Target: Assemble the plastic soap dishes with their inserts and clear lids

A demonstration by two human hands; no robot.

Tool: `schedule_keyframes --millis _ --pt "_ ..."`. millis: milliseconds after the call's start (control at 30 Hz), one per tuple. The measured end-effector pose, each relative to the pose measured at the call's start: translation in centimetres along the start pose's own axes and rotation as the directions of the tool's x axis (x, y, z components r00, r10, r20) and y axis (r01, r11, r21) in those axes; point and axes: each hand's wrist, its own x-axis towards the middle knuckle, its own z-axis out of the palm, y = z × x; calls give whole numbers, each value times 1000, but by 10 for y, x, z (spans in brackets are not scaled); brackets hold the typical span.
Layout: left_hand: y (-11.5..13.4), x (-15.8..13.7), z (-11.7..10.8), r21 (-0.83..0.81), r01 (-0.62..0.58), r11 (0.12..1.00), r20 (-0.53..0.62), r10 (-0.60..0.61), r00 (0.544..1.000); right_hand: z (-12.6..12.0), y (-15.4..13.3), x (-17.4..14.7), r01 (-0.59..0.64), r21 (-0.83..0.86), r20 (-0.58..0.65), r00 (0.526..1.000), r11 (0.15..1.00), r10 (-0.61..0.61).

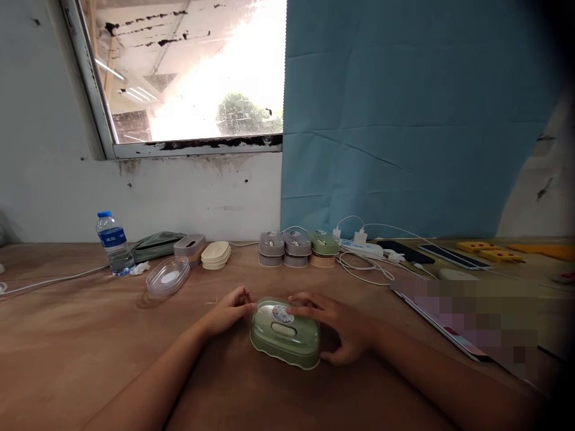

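A green plastic box (287,344) with rounded ends sits in front of me under a clear cover. A round printed sticker (283,314) and a pale oblong slot show on its top. My right hand (339,326) spans the right end, thumb at the lower corner and fingertips on top beside the sticker. At the upper left end, my left hand (233,311) has its fingers curled in, with the thumb and forefinger against the box's edge. Some of the left fingertips are hidden.
Stacked grey and green boxes (296,248) stand along the wall. Left of them are cream lids (216,254), a clear cover (168,276), a grey box (188,246), a pouch (157,245) and a water bottle (114,244). White cables (366,272) and phones (406,251) lie right.
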Motion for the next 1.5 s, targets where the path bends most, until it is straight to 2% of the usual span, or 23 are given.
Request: schedule_keyframes --millis 100,167,267,367,467,567,667,800,900,1067,1167,1267,1300,1367,1433,1467,1500 --pt "4 1 -4 -2 -95 996 -202 92 975 6 4 -1 41 -41 -20 999 998 -42" --pt "8 2 -11 -82 -195 977 -372 151 916 16 3 3 46 -100 -41 998 994 -51" --pt "13 0 -29 -189 -362 913 -613 179 770 35 -3 23 -31 -221 -103 995 975 8" --pt "10 -3 -48 -258 -477 840 -794 98 600 51 -5 61 -167 -337 -142 982 926 125" --pt "0 -3 -64 -259 -516 817 -883 16 469 64 2 107 -288 -397 -181 955 871 233" --pt "-10 -2 -75 -248 -516 820 -914 -21 405 74 20 151 -397 -415 -240 916 819 322" --pt "-16 -2 -81 -242 -510 825 -930 -48 364 82 41 184 -509 -422 -295 859 750 418" --pt "-20 0 -83 -219 -485 847 -940 -49 339 88 65 209 -622 -425 -357 783 658 509" --pt "-23 3 -84 -170 -453 875 -946 -17 323 88 77 216 -669 -437 -392 743 601 542" --pt "-27 3 -83 -10 -344 939 -943 106 317 80 87 217 -677 -471 -401 735 566 547" --pt "-28 0 -78 154 -232 960 -906 231 355 74 80 214 -633 -502 -366 773 590 518" --pt "-31 1 -71 337 -124 933 -827 356 436 72 58 201 -505 -552 -279 862 664 423" --pt "-33 3 -70 439 -62 896 -781 415 466 72 48 193 -439 -569 -236 897 696 373" --pt "-40 12 -71 649 69 758 -667 523 530 71 26 169 -287 -592 -134 956 753 259" --pt "-47 26 -76 778 159 607 -570 576 587 70 7 137 -152 -595 -33 986 789 164" --pt "-51 34 -80 801 178 571 -548 581 601 68 -2 120 -108 -594 1 991 797 135" --pt "-55 42 -84 801 180 571 -548 576 606 66 -9 101 -81 -592 26 993 802 119"
